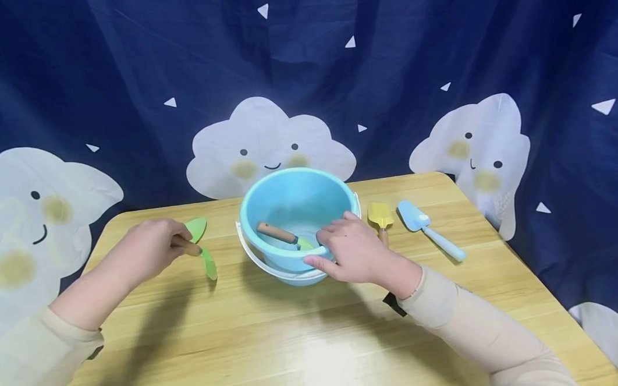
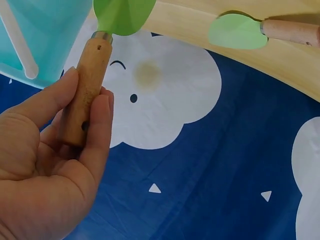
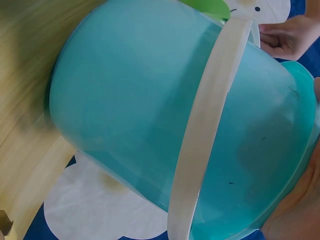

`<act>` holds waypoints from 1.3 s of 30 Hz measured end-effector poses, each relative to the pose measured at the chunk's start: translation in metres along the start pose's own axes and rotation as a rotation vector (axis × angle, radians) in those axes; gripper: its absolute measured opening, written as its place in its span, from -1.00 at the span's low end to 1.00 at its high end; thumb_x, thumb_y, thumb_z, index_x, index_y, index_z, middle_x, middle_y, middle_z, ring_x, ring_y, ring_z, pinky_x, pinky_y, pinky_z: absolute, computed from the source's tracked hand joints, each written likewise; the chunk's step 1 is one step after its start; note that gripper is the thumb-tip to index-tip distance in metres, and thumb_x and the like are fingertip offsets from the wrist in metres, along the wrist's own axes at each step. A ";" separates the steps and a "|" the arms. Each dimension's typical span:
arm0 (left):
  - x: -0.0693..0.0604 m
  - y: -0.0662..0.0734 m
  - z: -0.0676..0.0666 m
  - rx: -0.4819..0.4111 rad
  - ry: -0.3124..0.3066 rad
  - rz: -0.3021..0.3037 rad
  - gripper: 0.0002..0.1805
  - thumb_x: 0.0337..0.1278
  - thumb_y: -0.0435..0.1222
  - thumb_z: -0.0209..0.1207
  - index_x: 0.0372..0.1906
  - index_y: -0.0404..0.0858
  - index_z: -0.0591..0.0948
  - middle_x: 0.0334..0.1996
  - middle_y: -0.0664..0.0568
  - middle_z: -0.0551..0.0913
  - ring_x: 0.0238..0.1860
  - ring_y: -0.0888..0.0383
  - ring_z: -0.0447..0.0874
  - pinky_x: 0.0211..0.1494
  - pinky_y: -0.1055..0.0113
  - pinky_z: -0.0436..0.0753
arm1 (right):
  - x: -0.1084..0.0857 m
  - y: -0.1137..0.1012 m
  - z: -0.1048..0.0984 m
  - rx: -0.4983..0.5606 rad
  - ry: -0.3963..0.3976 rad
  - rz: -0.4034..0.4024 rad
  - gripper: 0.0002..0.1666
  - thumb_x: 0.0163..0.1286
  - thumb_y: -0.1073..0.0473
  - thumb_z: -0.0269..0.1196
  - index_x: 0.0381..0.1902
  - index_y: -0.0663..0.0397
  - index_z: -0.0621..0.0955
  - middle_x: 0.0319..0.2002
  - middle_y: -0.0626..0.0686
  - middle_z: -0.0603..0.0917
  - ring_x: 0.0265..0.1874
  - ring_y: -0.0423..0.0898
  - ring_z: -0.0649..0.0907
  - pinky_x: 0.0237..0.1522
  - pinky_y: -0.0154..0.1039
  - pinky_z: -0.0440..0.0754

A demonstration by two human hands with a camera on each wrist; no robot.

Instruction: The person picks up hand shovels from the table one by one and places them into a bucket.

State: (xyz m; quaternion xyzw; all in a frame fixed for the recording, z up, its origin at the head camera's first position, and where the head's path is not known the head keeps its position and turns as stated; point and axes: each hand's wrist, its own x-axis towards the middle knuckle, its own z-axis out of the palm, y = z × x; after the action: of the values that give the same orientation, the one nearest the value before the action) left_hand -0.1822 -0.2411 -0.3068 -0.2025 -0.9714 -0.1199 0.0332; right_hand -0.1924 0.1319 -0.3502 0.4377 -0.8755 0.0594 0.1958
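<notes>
My left hand [image 1: 151, 248] pinches the wooden handle [image 1: 187, 245] of a small green shovel, its blade [image 1: 209, 264] pointing toward the bucket; the left wrist view shows thumb and fingers around the handle [image 2: 86, 90]. A blue bucket [image 1: 298, 185] stands upright, its white handle [image 3: 207, 125] hanging down at the near side. My right hand [image 1: 356, 249] grips the bucket's right front rim, fingers inside and thumb outside. Inside the bucket leans a tool with a wooden handle [image 1: 276, 232] and a light green blade.
Another green-bladed tool [image 1: 197, 227] lies behind my left hand, its wooden handle showing in the left wrist view. Right of the bucket lie a yellow shovel [image 1: 380, 214] and a light blue trowel [image 1: 444, 243]. A dark blue cloud-patterned curtain [image 1: 301, 53] hangs behind the table [image 1: 244, 348].
</notes>
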 end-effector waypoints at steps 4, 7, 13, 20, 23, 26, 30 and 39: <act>0.002 0.001 -0.001 -0.006 -0.003 -0.010 -0.88 -0.01 -0.46 0.42 -0.32 -0.30 0.72 -0.37 -0.05 0.76 -0.29 -0.09 0.74 -0.18 -0.06 0.62 | 0.000 0.000 0.000 -0.002 -0.006 0.004 -0.29 0.50 -0.46 -0.24 -0.59 -0.09 0.34 -0.65 -0.18 0.30 -0.60 -0.17 0.33 -0.36 -0.19 0.21; 0.002 0.003 -0.002 -0.026 -0.004 -0.015 -0.89 0.02 -0.47 0.39 -0.30 -0.31 0.72 -0.39 -0.01 0.77 -0.30 -0.08 0.74 -0.18 -0.07 0.62 | 0.001 0.000 -0.001 -0.002 -0.008 0.005 -0.30 0.49 -0.46 -0.22 -0.59 -0.09 0.34 -0.65 -0.18 0.30 -0.60 -0.17 0.33 -0.36 -0.19 0.21; 0.001 0.004 -0.003 -0.063 0.021 -0.012 -0.90 0.09 -0.46 0.35 -0.26 -0.34 0.71 -0.43 0.07 0.78 -0.29 -0.06 0.76 -0.16 -0.07 0.61 | 0.001 0.001 0.000 -0.002 -0.009 0.007 -0.30 0.49 -0.47 -0.22 -0.60 -0.09 0.33 -0.65 -0.19 0.29 -0.61 -0.18 0.33 -0.36 -0.19 0.21; -0.001 0.010 -0.012 -0.061 0.088 0.023 -0.89 0.09 -0.45 0.36 -0.25 -0.31 0.70 -0.42 0.13 0.78 -0.23 -0.05 0.75 -0.16 -0.01 0.60 | 0.001 0.001 -0.001 -0.006 -0.002 0.006 -0.27 0.50 -0.48 -0.28 -0.60 -0.09 0.33 -0.65 -0.19 0.29 -0.61 -0.18 0.33 -0.37 -0.19 0.21; -0.002 0.015 -0.017 -0.070 0.111 0.031 -0.88 0.10 -0.43 0.37 -0.24 -0.30 0.71 -0.42 0.14 0.79 -0.17 -0.07 0.75 -0.15 0.00 0.59 | 0.001 0.002 -0.001 -0.005 0.000 0.006 -0.27 0.50 -0.48 -0.27 -0.60 -0.09 0.33 -0.66 -0.19 0.29 -0.61 -0.18 0.32 -0.37 -0.19 0.20; -0.003 0.019 -0.022 -0.080 0.132 0.031 -0.86 0.09 -0.41 0.38 -0.21 -0.29 0.72 -0.38 0.13 0.79 -0.16 -0.06 0.76 -0.16 0.01 0.59 | 0.001 0.002 -0.001 -0.002 0.000 0.006 -0.30 0.50 -0.46 -0.23 -0.60 -0.09 0.33 -0.66 -0.19 0.28 -0.61 -0.18 0.31 -0.37 -0.19 0.20; -0.006 0.023 -0.028 -0.057 0.178 0.016 -0.82 0.09 -0.35 0.41 -0.18 -0.24 0.73 -0.33 0.16 0.79 -0.18 -0.03 0.77 -0.22 0.01 0.59 | 0.001 0.002 -0.001 0.001 -0.002 0.004 -0.31 0.49 -0.46 -0.21 -0.60 -0.10 0.33 -0.65 -0.19 0.29 -0.61 -0.18 0.32 -0.36 -0.19 0.21; -0.010 0.034 -0.037 -0.027 0.329 0.068 -0.82 0.01 -0.43 0.41 -0.26 -0.15 0.74 -0.30 0.14 0.77 -0.19 -0.01 0.76 -0.16 -0.04 0.56 | 0.000 0.001 0.002 0.005 -0.002 0.009 -0.29 0.49 -0.48 -0.25 -0.60 -0.10 0.32 -0.65 -0.19 0.29 -0.61 -0.19 0.31 -0.36 -0.19 0.20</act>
State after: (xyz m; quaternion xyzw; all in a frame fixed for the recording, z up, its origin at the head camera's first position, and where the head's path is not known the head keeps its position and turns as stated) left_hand -0.1592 -0.2238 -0.2644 -0.2133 -0.9437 -0.1631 0.1931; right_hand -0.1937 0.1323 -0.3516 0.4343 -0.8776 0.0622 0.1934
